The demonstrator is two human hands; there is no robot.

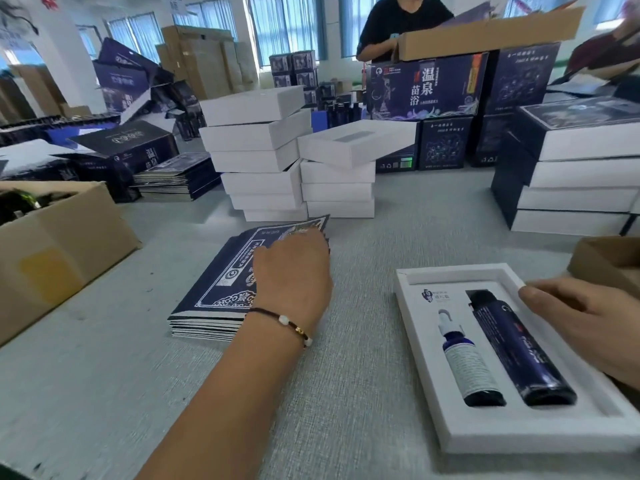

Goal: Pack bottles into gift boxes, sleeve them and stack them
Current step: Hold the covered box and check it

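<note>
Midway through one box, by the look of it. Two bottles already seated in the open white gift box [512, 441] at the right on the grey counter [363, 244]: a small dropper bottle [465, 362] in the left slot, a larger dark bottle [516, 348] just beside it in the right slot, both lying flat. No lid on this box yet, no sleeve round it.

Left hand [294, 271] stretched forward, resting palm down on the stack of flat navy sleeves [221, 282], fingers fairly straight, gripping nothing as far as can be seen. Probably reaching for the top sleeve, though not yet lifted. Right hand [581, 313] at the right rim of the box, fingers loosely curled beside the larger bottle, seemingly touching the rim; nothing clearly held.

Left to do for this box: closing, sleeving, stacking. Finished share hard to judge: plain white boxes [263, 157] stacked at the back of the counter, sleeved dark ones [571, 150] piled at the right, counts uncertain.

Left fingertips hidden behind the back of the hand, so any pinch on the sleeve not visible. Right wrist cut off by the picture's edge. Contents of the cardboard carton [59, 251] at the left dark and unclear. Far edges blurred; print on the sleeves unreadable.
</note>
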